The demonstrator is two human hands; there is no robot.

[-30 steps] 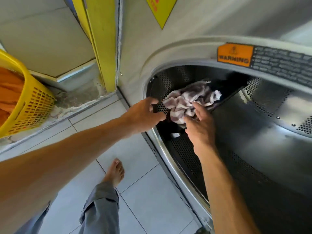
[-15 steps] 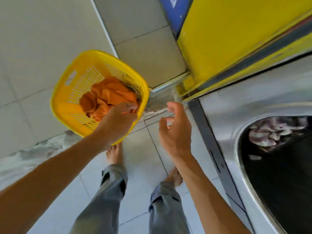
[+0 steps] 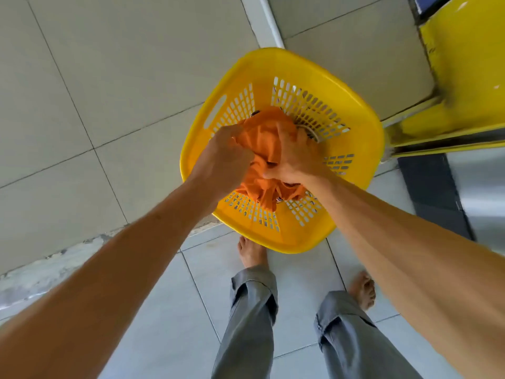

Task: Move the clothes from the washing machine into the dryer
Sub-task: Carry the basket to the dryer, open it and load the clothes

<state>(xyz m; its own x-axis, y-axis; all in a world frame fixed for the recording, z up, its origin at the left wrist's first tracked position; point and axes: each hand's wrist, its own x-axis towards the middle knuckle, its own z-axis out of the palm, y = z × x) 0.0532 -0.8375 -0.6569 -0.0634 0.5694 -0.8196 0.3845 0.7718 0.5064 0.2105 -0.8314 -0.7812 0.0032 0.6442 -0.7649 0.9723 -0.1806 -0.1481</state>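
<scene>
A yellow plastic laundry basket (image 3: 352, 110) stands on the tiled floor against the wall. Inside it lies an orange garment (image 3: 262, 138), bunched up. My left hand (image 3: 224, 157) grips the cloth on its left side and my right hand (image 3: 295, 157) grips it on the right, both fists closed in the fabric. Some of the orange cloth hangs below my hands toward the basket's near wall. The dryer drum is out of view; only a strip of its metal front (image 3: 481, 192) shows at the right edge.
A yellow machine panel (image 3: 464, 64) rises at the upper right, close to the basket's right rim. My bare feet (image 3: 251, 253) and grey trouser legs stand on pale floor tiles just below the basket. A tiled wall fills the left and top.
My view swung from the dryer drum to the basket. Both hands left the striped cloth in the drum, reached the basket and closed on the orange garment.
</scene>
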